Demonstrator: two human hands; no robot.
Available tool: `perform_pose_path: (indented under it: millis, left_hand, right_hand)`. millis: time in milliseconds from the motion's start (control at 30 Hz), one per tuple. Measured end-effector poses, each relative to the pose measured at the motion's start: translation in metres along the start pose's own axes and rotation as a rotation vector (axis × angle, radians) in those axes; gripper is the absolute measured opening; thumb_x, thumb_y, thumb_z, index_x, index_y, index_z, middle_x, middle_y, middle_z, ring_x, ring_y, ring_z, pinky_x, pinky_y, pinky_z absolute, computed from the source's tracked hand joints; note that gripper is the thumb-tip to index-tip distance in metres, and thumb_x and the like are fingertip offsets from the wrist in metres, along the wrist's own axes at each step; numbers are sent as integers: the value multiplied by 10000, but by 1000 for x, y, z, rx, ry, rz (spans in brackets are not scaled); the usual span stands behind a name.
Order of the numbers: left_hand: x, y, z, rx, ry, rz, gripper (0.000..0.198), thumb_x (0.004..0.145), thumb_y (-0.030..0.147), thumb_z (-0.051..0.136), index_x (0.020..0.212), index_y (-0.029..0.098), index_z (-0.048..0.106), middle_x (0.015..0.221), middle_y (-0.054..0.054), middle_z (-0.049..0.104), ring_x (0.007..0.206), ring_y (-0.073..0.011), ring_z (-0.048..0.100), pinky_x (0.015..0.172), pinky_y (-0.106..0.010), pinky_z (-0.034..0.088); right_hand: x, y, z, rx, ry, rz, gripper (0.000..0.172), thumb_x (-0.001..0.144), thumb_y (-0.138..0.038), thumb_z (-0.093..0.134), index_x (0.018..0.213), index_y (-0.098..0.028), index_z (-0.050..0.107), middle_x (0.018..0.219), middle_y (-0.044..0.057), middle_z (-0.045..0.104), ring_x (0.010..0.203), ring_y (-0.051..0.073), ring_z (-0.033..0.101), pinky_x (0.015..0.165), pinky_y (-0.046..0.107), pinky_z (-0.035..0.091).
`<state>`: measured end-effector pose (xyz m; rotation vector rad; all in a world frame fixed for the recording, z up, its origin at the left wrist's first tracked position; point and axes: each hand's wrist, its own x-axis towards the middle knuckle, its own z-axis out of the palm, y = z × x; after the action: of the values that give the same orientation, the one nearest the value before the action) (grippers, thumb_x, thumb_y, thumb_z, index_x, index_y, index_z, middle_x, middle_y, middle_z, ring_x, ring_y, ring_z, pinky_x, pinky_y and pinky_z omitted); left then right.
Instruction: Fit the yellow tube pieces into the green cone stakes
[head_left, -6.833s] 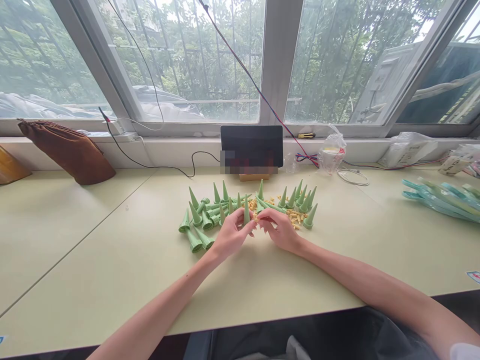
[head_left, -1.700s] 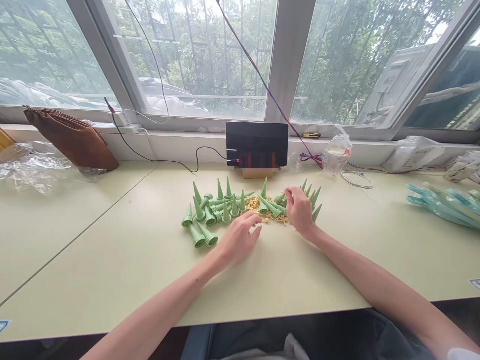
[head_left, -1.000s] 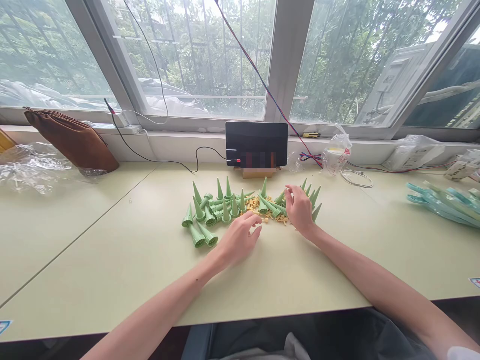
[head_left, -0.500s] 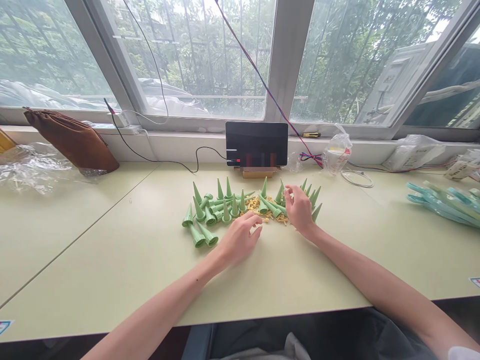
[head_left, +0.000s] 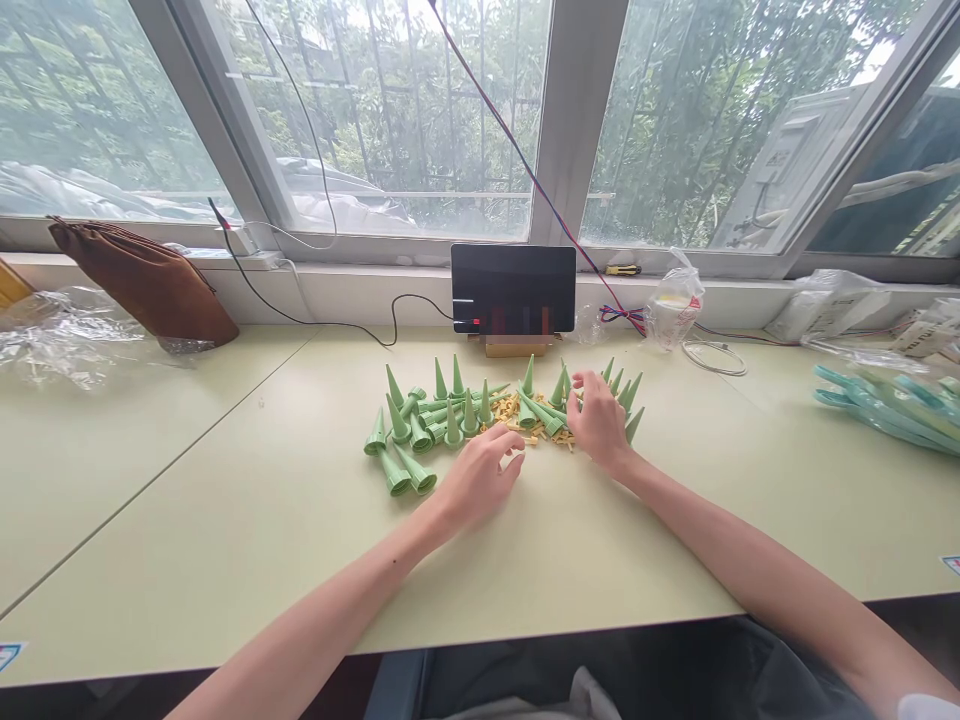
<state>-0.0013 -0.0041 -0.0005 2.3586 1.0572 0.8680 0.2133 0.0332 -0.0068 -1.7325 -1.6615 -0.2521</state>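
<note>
A heap of green plastic cones (head_left: 420,425) lies mid-table, some upright, some on their sides, with small yellow pieces (head_left: 510,408) scattered among them. My left hand (head_left: 480,478) rests on the table just in front of the yellow pieces, its fingers loosely bent and apart with nothing in them. My right hand (head_left: 600,420) lies among the right-hand cones, fingertips curled against an upright green cone (head_left: 559,386). More upright cones (head_left: 631,395) stand behind that hand.
A dark tablet (head_left: 514,290) stands on a wooden block behind the heap, with cables running to the sill. A brown pouch (head_left: 146,285) and clear plastic wrap (head_left: 67,335) lie far left. Teal plastic strips (head_left: 892,410) lie far right, and small bags (head_left: 675,300) sit by the window.
My right hand reached from the middle into the right-hand cones, where one cone now stands upright by its fingertips. My left hand let go and settled on the table. The camera shifted slightly.
</note>
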Motion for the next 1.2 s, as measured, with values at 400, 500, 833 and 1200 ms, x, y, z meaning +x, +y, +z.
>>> perform_pose_path:
  millis: [400, 500, 833, 1200]
  left_hand:
    - [1, 0, 0, 7, -15, 4, 142, 915, 194, 446, 877, 195, 583, 921, -36, 594, 717, -139, 559, 656, -262, 494]
    - [0, 1, 0, 4, -13, 9, 148, 917, 193, 444, 877, 195, 587, 924, -40, 595, 718, -139, 563, 657, -263, 499]
    - [0, 0, 0, -9, 2, 15, 165, 913, 197, 447, 868, 200, 606, 912, -45, 604, 719, -145, 570, 653, -271, 506]
    - [0, 1, 0, -4, -7, 5, 170, 914, 204, 447, 865, 201, 610, 910, -42, 609, 722, -147, 577, 650, -269, 504]
  right_hand:
    - [1, -3, -4, -253, -216, 1, 125, 926, -217, 488, 1014, -166, 561, 1005, 93, 629, 670, 173, 631, 518, 251, 310]
    - [0, -3, -4, -271, -226, -8, 126, 938, -231, 476, 991, -166, 570, 996, 96, 629, 662, 172, 632, 514, 251, 316]
    - [0, -8, -9, -348, -255, -24, 198, 955, -268, 445, 949, -158, 609, 939, 105, 644, 634, 193, 649, 514, 262, 346]
    - [-3, -13, -13, -387, -267, -36, 272, 960, -251, 439, 821, -142, 646, 727, 103, 672, 611, 215, 653, 537, 254, 333]
